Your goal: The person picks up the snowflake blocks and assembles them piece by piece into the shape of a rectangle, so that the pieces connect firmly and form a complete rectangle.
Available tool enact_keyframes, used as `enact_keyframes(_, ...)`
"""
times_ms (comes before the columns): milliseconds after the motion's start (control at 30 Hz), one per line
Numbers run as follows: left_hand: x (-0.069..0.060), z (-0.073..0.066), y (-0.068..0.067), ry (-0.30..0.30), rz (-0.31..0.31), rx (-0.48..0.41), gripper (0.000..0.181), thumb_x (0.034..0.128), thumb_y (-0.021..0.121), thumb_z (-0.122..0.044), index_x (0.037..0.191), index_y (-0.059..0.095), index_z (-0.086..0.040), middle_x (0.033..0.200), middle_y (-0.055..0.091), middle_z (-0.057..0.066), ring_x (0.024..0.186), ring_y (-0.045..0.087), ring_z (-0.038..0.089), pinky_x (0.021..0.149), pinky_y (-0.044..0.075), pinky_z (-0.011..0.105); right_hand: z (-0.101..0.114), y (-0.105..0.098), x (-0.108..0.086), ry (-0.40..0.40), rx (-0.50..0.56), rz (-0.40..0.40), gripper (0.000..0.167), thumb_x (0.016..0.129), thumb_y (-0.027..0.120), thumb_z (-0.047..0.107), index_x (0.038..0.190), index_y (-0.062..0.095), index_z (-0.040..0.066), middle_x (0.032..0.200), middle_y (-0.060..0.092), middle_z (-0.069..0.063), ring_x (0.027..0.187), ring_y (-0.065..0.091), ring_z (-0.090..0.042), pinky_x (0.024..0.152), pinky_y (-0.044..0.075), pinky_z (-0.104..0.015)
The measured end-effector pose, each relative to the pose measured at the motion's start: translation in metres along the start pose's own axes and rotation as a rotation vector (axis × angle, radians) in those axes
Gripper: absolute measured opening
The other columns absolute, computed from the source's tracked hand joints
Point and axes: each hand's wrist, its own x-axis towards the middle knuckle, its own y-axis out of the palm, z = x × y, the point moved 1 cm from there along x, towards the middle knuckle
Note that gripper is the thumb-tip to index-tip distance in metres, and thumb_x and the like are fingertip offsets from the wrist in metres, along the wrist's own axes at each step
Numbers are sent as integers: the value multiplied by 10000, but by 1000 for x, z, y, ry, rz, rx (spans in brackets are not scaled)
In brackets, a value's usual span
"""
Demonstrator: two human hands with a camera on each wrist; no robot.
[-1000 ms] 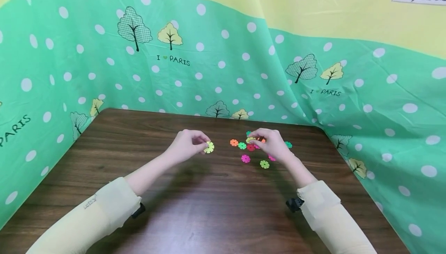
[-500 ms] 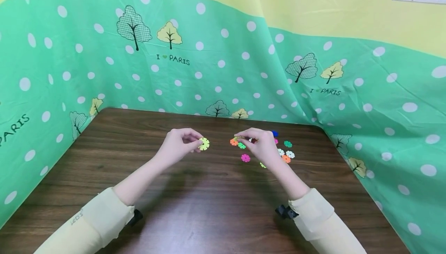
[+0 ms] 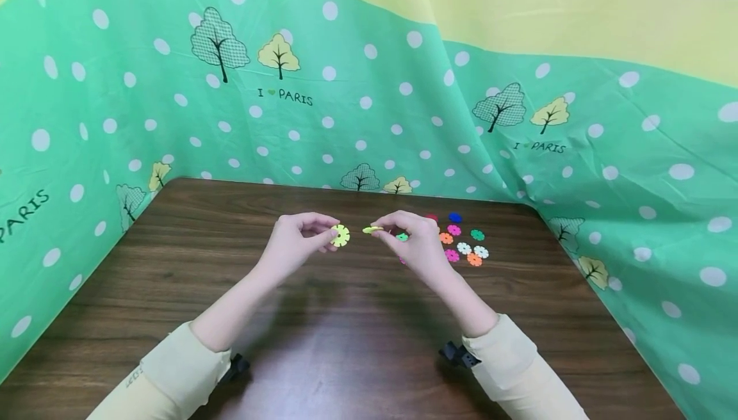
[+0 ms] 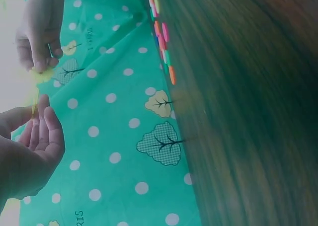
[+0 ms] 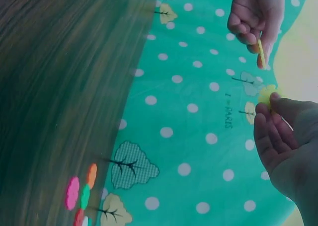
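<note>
My left hand (image 3: pixel 296 241) pinches a yellow notched disc (image 3: pixel 341 235) between thumb and fingertips, its flat face turned toward the head camera. To its right, my right hand (image 3: pixel 419 244) pinches a second yellow notched disc (image 3: pixel 371 230), held nearly flat so that it shows as a thin oval. A small gap separates the two discs, and both are raised above the table. In the right wrist view the left hand's disc (image 5: pixel 262 53) appears edge-on, while the right hand's disc (image 5: pixel 267 94) shows its face.
Several loose notched discs lie on the dark wooden table (image 3: pixel 346 343) behind and right of the right hand, among them a blue disc (image 3: pixel 455 218), a green disc (image 3: pixel 476 235) and an orange disc (image 3: pixel 475 259). A polka-dot green curtain (image 3: pixel 323 132) rises behind the table.
My right hand has lifted a yellow disc away from the scattered discs and carried it left, close to the left hand's disc. The left hand has shifted slightly left, still holding its disc.
</note>
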Motion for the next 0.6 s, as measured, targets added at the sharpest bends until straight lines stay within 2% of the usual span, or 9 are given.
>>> enact_keyframes(233, -3, 0, 4, -13, -33, -17, 184, 839, 701, -77, 1006, 704, 0, 865, 719, 156, 687, 696, 263, 636, 564, 314, 3, 9, -2, -4, -12, -4, 129, 746, 795, 101, 858, 733, 117, 831, 715, 30, 674, 594, -45, 577, 508, -267)
enact_keyframes(333, -9, -10, 6, -17, -32, -24, 182, 842, 682, -34, 1009, 694, 39, 871, 710, 192, 712, 691, 326, 650, 566, 345, 4, 11, -3, -5, -4, 0, 138, 739, 798, 89, 856, 732, 119, 833, 715, 29, 694, 613, -46, 595, 519, -238)
enact_keyframes(467, -15, -22, 9, -21, -18, -32, 184, 849, 659, -1, 1008, 678, 88, 873, 702, 223, 718, 685, 345, 671, 564, 386, 5, 14, -5, -24, 37, 8, 143, 734, 793, 52, 854, 732, 100, 835, 718, 6, 726, 650, -78, 635, 545, -252)
enact_keyframes(600, -13, -12, 10, -44, -9, -58, 188, 845, 677, -24, 1009, 690, 68, 875, 708, 205, 718, 688, 322, 669, 566, 371, 5, 16, -7, -56, 46, 15, 119, 748, 786, 66, 852, 736, 92, 841, 725, -8, 763, 676, -101, 651, 555, -293)
